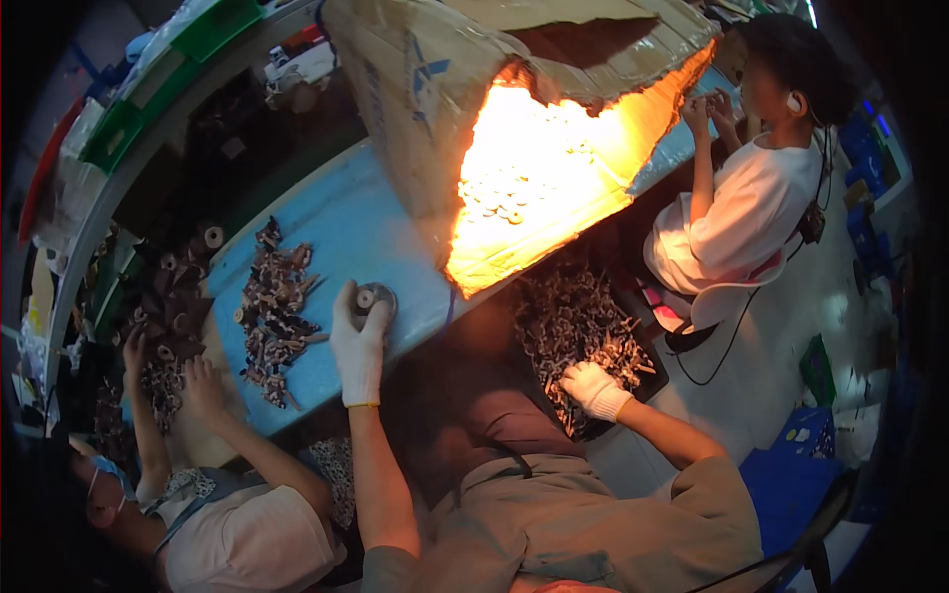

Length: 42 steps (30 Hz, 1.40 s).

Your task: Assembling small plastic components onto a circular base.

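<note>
My left hand (358, 346), in a white glove, is over the near edge of the blue-covered table (341, 203). Its thumb and fingers are closed around a round grey disc-shaped piece (375, 299) with a pale hub and a hole in the middle. Lower and to the right, my right hand (595, 389), also gloved, rests with curled fingers on a bin of small brown and metallic parts (573, 326). Whatever its fingertips grip is hidden among those parts. A heap of similar dark, twisted parts (272, 316) lies on the table left of my left hand.
A cardboard hood (410, 109) covers a brightly lit patch of table with small ring-shaped pieces. One co-worker (247, 514) handles parts at the left; another (732, 208) sits at the right. Blue crates (786, 484) stand at the lower right, green trays (148, 99) at the upper left.
</note>
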Tool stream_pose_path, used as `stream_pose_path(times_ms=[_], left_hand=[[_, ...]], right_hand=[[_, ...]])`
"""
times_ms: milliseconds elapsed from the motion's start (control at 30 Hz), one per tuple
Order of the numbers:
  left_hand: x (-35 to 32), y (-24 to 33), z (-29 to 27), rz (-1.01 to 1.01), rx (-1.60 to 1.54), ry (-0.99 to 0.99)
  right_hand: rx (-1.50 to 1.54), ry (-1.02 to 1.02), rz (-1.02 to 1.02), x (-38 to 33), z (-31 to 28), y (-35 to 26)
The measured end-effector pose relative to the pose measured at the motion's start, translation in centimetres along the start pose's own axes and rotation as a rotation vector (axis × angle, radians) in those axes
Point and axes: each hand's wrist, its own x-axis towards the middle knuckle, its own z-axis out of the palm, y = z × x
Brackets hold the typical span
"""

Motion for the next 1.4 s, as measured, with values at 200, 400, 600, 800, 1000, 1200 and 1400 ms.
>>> stream_pose_path(times_ms=[200,400,600,800,1000,1200,1400], left_hand=[[1.8,-2.5,-0.1,0.139,0.079,0.066],[2.8,-3.9,0.2,0.137,0.017,0.069],[2.2,-2.4,-0.6,0.002,-0.111,-0.022],[2.4,-2.6,-1.0,-0.016,-0.092,-0.045],[3.0,-3.3,-1.0,0.05,0.059,-0.037],[3.1,-3.3,-1.1,0.066,0.111,-0.043],[2.9,-3.8,-1.0,0.092,0.251,0.024]], right_hand=[[-0.045,-0.191,-0.191,1.3,-3.3,1.2],[-0.094,-0.223,-0.182,1.3,-4.2,2.3],[1.324,0.282,0.53,2.2,-11.4,1.4],[1.359,0.42,0.099,14.9,-26.3,-12.0],[0.529,0.591,0.048,25.6,-29.8,-13.8],[0.271,0.484,-0.057,26.8,-32.2,-14.7],[-0.036,0.359,-0.119,26.8,-32.5,-16.5]])
